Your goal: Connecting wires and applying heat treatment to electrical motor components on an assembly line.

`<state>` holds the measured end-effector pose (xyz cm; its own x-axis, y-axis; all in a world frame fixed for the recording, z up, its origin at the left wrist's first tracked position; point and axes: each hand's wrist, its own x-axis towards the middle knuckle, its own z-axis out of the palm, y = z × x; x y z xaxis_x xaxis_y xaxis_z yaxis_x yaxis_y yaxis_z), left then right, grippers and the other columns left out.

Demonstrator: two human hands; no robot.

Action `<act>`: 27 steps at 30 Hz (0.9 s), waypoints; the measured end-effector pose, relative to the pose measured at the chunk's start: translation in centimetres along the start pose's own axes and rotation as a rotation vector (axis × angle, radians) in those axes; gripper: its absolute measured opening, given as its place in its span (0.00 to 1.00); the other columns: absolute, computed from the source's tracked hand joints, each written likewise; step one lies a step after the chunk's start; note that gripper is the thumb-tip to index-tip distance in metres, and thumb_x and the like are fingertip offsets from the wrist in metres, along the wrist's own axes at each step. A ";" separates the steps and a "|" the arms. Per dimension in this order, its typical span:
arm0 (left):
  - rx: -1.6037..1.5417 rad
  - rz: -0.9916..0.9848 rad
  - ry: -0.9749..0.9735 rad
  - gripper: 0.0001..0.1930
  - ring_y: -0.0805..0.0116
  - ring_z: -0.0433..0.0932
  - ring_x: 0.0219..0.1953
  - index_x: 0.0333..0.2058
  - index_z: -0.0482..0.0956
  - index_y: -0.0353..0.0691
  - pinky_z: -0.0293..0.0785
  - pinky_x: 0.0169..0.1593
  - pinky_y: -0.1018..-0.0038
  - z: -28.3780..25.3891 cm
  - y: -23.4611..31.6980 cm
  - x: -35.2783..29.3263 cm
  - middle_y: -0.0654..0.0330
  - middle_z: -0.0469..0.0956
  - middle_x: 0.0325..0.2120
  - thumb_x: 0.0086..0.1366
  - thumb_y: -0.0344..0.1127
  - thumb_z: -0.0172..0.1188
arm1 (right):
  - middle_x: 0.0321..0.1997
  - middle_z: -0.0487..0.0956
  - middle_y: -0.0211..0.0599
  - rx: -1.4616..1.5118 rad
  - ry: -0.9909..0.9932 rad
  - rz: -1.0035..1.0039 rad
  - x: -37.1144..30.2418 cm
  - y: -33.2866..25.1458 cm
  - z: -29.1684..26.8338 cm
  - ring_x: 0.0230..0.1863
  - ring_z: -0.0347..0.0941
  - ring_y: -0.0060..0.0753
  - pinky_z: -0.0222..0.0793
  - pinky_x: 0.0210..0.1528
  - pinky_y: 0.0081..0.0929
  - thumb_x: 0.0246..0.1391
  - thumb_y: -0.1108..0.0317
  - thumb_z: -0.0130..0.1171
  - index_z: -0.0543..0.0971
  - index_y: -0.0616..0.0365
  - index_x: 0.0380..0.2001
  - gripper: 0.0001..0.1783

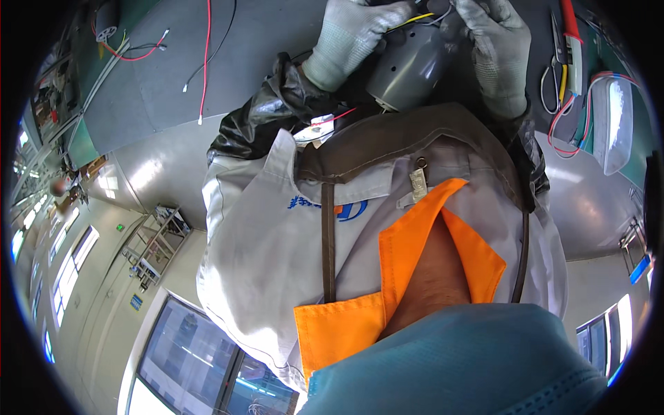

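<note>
Both my hands wear pale grey knit gloves and are close together at the top edge. Between them a dark grey motor housing (409, 68), a cylinder with small holes in its side, lies tilted close to my apron. My left hand (356, 38) has its thumb and fingers pinched at a yellow wire (420, 19) above the housing. At the other side my right hand (496, 48) pinches a thin grey wire (443, 16) between bent fingers. The upper edge cuts off part of the fingers, and the wires' far ends are hidden.
On the grey worktable (155, 90) lie a red wire (206, 62) and a black wire (214, 52). Another cylinder motor (106, 28) with leads sits far left. To the right are a red-handled tool (571, 31), looped wires (553, 138) and a clear plastic tray (613, 128).
</note>
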<state>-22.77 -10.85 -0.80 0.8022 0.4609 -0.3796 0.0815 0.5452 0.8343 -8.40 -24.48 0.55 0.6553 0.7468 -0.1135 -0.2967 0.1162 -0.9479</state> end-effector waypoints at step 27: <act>0.014 0.147 -0.054 0.09 0.80 0.78 0.34 0.44 0.81 0.28 0.78 0.42 0.81 2.6 -1.1 1.6 0.64 0.81 0.34 0.67 0.24 0.66 | 0.42 0.83 0.29 0.064 0.019 -0.151 -0.8 -0.3 -2.0 0.38 0.77 0.13 0.72 0.41 0.13 0.64 0.73 0.60 0.71 0.68 0.65 0.27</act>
<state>-20.07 -12.52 -1.34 0.8365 0.4965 -0.2317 -0.0307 0.4646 0.8850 -7.46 -26.46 0.38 0.7084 0.7054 0.0226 -0.2373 0.2682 -0.9337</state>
